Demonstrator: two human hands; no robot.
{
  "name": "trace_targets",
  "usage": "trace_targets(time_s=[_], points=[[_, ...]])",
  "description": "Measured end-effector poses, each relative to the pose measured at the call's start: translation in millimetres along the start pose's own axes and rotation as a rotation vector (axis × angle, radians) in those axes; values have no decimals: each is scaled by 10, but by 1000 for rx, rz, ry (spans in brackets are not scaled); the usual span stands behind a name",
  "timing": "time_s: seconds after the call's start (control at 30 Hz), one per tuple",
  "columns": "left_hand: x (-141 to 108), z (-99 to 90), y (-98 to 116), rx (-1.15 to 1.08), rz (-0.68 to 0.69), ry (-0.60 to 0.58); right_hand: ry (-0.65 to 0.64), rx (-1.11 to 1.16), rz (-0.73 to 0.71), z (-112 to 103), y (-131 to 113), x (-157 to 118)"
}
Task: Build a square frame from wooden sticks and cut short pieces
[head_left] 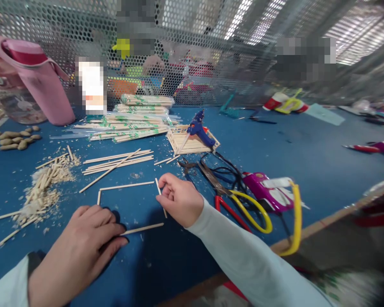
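Note:
Thin wooden sticks lie in a rectangle on the blue table. My right hand (181, 199) pinches the short stick (158, 187) on its right side, which is tilted. An upper stick (128, 186) meets a short left stick (99, 198) at a corner. My left hand (89, 245), fingers curled and together, presses on the lower left corner and grips the end of the lower stick (144, 229). That corner is hidden under the fingers. Behind my right hand, a blue glue gun (200, 128) rests on a small stick-built tray (185, 144).
Loose sticks (124, 161), a heap of stick scraps (41, 192) and wrapped stick bundles (137, 121) lie around. Right of my hands are scissors with yellow and red handles (249, 209), pliers (187, 166) and a purple item (265, 192). A pink bottle (49, 89) stands left.

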State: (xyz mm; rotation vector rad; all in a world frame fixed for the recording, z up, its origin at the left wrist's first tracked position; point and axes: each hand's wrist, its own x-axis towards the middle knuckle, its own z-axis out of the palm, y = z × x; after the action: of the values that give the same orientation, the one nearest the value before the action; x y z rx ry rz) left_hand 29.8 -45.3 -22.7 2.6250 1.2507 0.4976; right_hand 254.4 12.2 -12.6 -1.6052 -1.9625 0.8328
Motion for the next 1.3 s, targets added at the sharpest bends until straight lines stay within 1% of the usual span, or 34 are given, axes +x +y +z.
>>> trace_targets(time_s=[0.1,0.23,0.37,0.47,0.73,0.93,1.3], points=[[8,4,2,0,-1,-12,4,-42,22,-37,-22,4],[18,-9,7,0,-9,-34,-19,-198,51,-89,-44,9],[19,-15,19,2,-15,-27,-27,-326,85,-79,-21,-5],[24,-4,22,-1,-16,-18,-15,-405,82,-53,0,-24],[42,-4,17,4,-6,13,-49,-396,51,-23,-5,-32],[43,-12,44,-6,-19,11,-46,-378,59,-15,1,-18],[57,1,69,-10,-54,7,-90,-365,34,-47,-23,0]])
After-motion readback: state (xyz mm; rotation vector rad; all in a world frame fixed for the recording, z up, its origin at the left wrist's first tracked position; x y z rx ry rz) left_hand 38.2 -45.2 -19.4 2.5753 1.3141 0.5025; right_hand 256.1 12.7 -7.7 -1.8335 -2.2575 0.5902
